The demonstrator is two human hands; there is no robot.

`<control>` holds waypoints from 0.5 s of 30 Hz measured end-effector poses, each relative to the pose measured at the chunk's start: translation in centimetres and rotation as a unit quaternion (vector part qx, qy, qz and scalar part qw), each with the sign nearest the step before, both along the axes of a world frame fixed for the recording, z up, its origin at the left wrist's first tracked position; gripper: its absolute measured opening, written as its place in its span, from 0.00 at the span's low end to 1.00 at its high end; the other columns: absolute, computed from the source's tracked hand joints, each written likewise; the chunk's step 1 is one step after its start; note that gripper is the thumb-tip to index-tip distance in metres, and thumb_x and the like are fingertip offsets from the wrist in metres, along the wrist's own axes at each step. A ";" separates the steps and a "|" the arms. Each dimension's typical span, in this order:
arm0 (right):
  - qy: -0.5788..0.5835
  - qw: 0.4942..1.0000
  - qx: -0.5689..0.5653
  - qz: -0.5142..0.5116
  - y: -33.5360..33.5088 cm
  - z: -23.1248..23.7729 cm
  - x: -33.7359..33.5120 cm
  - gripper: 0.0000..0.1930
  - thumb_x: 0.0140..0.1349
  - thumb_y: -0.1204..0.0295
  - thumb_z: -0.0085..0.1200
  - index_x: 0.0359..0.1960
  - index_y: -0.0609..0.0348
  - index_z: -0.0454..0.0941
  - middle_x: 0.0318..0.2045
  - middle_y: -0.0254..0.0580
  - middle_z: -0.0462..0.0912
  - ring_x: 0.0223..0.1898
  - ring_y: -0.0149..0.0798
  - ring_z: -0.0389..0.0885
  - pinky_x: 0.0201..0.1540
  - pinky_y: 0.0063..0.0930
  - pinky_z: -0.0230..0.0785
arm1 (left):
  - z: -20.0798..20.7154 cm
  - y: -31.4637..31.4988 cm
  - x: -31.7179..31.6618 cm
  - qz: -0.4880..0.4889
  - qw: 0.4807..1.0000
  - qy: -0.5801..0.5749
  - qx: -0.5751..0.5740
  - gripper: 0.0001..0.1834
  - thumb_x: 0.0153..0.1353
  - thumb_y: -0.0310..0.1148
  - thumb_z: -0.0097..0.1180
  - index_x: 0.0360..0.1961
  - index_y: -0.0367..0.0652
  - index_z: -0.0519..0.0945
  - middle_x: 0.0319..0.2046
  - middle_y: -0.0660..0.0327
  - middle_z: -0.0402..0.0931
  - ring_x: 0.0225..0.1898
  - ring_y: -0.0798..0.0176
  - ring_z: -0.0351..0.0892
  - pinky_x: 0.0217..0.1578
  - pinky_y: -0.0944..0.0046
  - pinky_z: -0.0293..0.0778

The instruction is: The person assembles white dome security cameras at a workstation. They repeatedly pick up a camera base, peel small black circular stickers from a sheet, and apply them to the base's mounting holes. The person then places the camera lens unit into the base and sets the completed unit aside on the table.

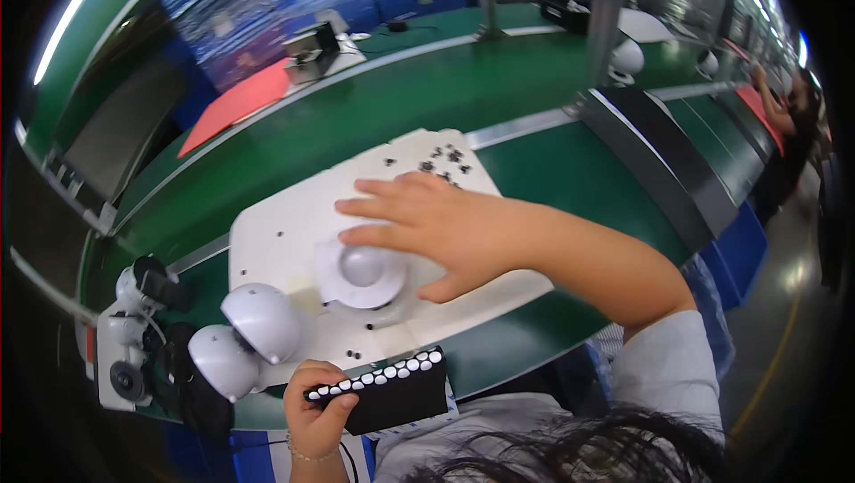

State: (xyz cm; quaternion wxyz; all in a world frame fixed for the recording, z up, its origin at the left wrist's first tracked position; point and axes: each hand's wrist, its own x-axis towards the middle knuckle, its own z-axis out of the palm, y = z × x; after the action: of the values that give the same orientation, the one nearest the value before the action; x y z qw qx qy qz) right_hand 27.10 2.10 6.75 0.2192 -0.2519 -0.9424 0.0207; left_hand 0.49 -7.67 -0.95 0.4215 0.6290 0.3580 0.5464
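Near the table's front edge, my left hand (317,407) grips a flat black sheet (403,405) by its left end. Rows of white round dots (378,376) line the sheet's upper edge. My right hand (436,223) stretches over the white board (303,202) with its fingers spread and nothing visible in them. Below its fingertips stands a white ring-shaped part (363,278) with a domed middle; whether the fingers touch it I cannot tell. Two white rounded shells (262,321) lie left of it. Small black pieces (445,162) are scattered on the board's far corner.
At the left sit white-and-black assembled units (127,340) beside a black cloth-like bundle (189,385). Behind the board runs a green conveyor surface (374,96) with a metal rail. A black strip (659,162) crosses at the right. Another person (788,122) stands at the far right.
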 end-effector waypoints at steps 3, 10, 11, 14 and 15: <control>0.092 0.991 -0.066 -0.077 -4.7 -1.0 6.9 0.34 0.42 0.67 0.56 0.55 0.55 0.61 0.57 0.45 0.61 0.60 0.47 0.55 0.58 0.44 0.49 | -0.2 0.7 2.8 -0.070 0.997 0.040 -0.001 0.14 0.39 0.23 0.61 0.29 0.37 0.71 0.26 0.55 0.70 0.29 0.63 0.69 0.33 0.67 0.66; 0.254 0.924 -0.166 -0.232 -11.1 -10.0 17.9 0.24 0.48 0.67 0.52 0.48 0.61 0.67 0.42 0.47 0.74 0.45 0.44 0.72 0.48 0.33 0.63 | -2.7 4.4 1.7 -0.274 0.896 0.326 -0.126 0.16 0.49 0.32 0.58 0.37 0.39 0.68 0.30 0.52 0.70 0.30 0.60 0.70 0.31 0.65 0.65; 0.271 0.921 -0.148 -0.236 -11.4 -11.1 18.6 0.20 0.48 0.67 0.52 0.45 0.61 0.70 0.39 0.45 0.76 0.43 0.42 0.74 0.47 0.32 0.64 | -3.5 4.0 0.2 -0.207 0.906 0.230 -0.290 0.17 0.49 0.34 0.58 0.37 0.38 0.70 0.31 0.53 0.70 0.31 0.60 0.69 0.32 0.63 0.66; 0.374 0.887 -0.107 -0.249 -11.6 -13.4 19.5 0.16 0.48 0.69 0.51 0.39 0.60 0.73 0.34 0.42 0.78 0.38 0.39 0.76 0.42 0.30 0.67 | -2.8 0.9 9.6 -0.025 0.988 0.106 -0.108 0.18 0.45 0.35 0.62 0.34 0.37 0.73 0.35 0.49 0.70 0.33 0.57 0.70 0.37 0.57 0.67; 0.415 0.878 -0.080 -0.227 -11.4 -13.0 19.4 0.14 0.48 0.69 0.51 0.38 0.59 0.74 0.32 0.40 0.78 0.36 0.38 0.77 0.40 0.30 0.68 | -2.2 0.0 11.8 -0.002 0.993 0.055 -0.108 0.16 0.45 0.33 0.62 0.33 0.36 0.73 0.31 0.51 0.70 0.31 0.56 0.69 0.33 0.60 0.67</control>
State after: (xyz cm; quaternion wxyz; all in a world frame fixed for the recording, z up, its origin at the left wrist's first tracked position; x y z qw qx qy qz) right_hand 46.50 -9.33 -6.28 0.5680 -0.4436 -0.6773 0.1479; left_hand 12.34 -7.65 -3.15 0.4677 0.6099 0.4363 0.4679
